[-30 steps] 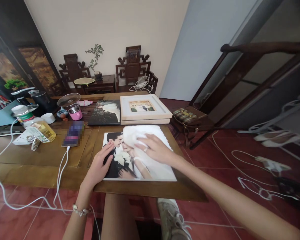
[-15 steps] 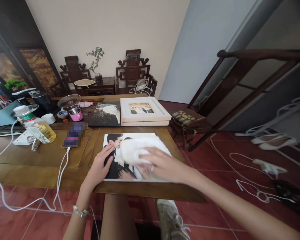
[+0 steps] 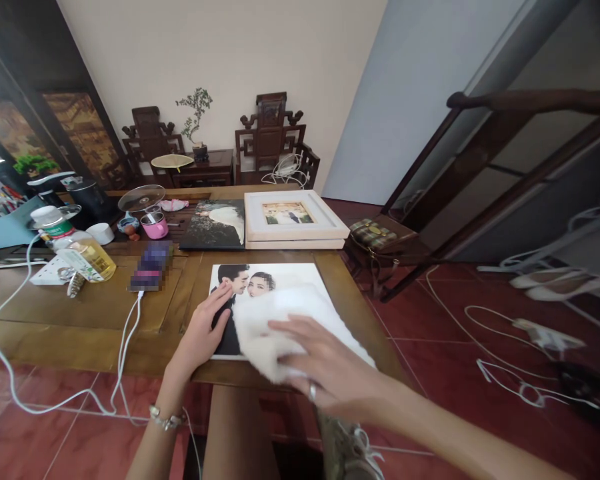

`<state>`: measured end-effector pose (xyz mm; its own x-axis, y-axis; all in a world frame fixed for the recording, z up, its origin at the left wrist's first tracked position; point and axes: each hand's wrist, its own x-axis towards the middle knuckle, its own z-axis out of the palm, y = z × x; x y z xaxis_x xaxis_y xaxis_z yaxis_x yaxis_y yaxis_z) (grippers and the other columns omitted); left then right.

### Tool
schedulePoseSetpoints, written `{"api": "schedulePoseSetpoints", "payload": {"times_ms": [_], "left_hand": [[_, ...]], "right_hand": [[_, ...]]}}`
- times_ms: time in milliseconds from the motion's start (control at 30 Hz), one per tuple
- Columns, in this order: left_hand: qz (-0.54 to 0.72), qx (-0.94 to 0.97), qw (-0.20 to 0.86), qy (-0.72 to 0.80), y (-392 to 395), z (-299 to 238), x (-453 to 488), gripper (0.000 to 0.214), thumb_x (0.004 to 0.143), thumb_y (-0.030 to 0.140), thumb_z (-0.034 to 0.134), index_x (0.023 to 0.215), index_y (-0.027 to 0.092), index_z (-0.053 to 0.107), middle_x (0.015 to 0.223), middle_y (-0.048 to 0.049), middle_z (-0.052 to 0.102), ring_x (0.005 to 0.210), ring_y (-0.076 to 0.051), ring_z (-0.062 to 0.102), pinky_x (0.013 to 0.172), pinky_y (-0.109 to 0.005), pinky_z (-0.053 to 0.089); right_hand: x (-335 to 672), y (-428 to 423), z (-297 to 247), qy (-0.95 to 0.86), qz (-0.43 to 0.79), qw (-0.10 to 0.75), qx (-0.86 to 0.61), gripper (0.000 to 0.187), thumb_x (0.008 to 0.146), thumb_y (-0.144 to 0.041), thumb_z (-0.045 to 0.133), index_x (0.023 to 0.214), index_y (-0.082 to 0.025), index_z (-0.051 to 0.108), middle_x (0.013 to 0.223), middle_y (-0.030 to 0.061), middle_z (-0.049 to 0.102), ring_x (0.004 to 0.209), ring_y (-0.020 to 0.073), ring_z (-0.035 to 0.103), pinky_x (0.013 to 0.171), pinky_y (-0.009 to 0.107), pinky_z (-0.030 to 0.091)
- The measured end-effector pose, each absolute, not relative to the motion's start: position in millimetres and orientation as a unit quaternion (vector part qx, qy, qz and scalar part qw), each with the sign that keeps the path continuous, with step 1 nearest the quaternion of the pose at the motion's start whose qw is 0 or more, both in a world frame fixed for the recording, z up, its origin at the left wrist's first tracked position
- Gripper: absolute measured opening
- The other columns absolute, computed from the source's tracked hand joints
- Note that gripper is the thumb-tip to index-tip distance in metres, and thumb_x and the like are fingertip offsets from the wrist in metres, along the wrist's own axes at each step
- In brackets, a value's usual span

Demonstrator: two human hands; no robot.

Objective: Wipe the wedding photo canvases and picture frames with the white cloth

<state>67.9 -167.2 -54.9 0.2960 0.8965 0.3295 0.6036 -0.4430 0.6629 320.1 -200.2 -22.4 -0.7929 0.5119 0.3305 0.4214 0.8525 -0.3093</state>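
Observation:
A flat photo print (image 3: 300, 273) of a couple lies on the wooden table near its front edge. My left hand (image 3: 207, 327) rests on the print's left side, fingers stretched out and holding nothing. A fluffy white cloth (image 3: 265, 330) covers much of the print's right and lower part. My right hand (image 3: 325, 367), with a ring on one finger, presses on the cloth and grips it. The cloth hangs slightly past the print's lower right edge. Part of the picture is hidden under it.
Behind the print are a dark photo panel (image 3: 214, 223) and stacked white frames (image 3: 296, 220). To the left stand a phone (image 3: 151, 267) on a charging cable, an oil-coloured bottle (image 3: 87, 253) and a pink cup (image 3: 155, 227). A chair (image 3: 415, 193) with a plaid bag (image 3: 374, 233) stands right.
My right hand has moved the white cloth down toward the table's front edge, uncovering the second face in the picture. My left hand stays in place on the print.

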Motion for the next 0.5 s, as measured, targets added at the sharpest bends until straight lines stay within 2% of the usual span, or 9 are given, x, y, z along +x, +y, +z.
{"api": "schedulePoseSetpoints", "payload": {"times_ms": [100,233,367,500], "left_hand": [[0.342,0.777,0.211,0.484,-167.6,-54.5,68.1,0.042,0.094,0.025,0.042,0.135,0.017,0.049,0.146,-0.0094,0.044,0.138,-0.021,0.036,0.115,-0.042,0.028],[0.34,0.779,0.21,0.482,-167.7,-54.4,68.0,0.042,0.094,0.025,0.041,0.134,0.016,0.05,0.145,-0.0104,0.044,0.137,-0.02,0.036,0.115,-0.043,0.028],[0.341,0.78,0.212,0.48,-167.6,-54.3,67.4,0.041,0.095,0.024,0.041,0.134,0.019,0.051,0.145,-0.0087,0.044,0.137,-0.02,0.036,0.115,-0.044,0.028],[0.346,0.779,0.214,0.478,-167.7,-53.6,67.4,0.04,0.094,0.025,0.041,0.133,0.021,0.051,0.145,-0.0074,0.045,0.137,-0.02,0.037,0.115,-0.045,0.028]], "right_hand": [[325.1,-214.7,-16.4,-0.954,0.137,0.179,-0.197,0.022,0.087,-0.026,0.052,0.1,-0.022,0.07,0.128,0.0128,0.059,0.127,0.0271,0.045,0.105,0.051,0.033],[332.5,-182.4,-14.9,-0.946,0.129,0.171,-0.242,0.026,0.091,-0.027,0.047,0.099,-0.02,0.071,0.129,0.0142,0.057,0.121,0.0279,0.049,0.098,0.048,0.04],[328.6,-124.5,-19.6,-0.924,0.077,0.185,-0.326,0.03,0.095,-0.028,0.041,0.107,-0.022,0.068,0.121,0.0118,0.063,0.116,0.0302,0.051,0.095,0.049,0.041],[312.4,-90.1,-20.8,-0.901,0.044,0.197,-0.385,0.035,0.096,-0.029,0.036,0.11,-0.017,0.066,0.11,0.0149,0.065,0.103,0.0303,0.057,0.088,0.046,0.043]]}}
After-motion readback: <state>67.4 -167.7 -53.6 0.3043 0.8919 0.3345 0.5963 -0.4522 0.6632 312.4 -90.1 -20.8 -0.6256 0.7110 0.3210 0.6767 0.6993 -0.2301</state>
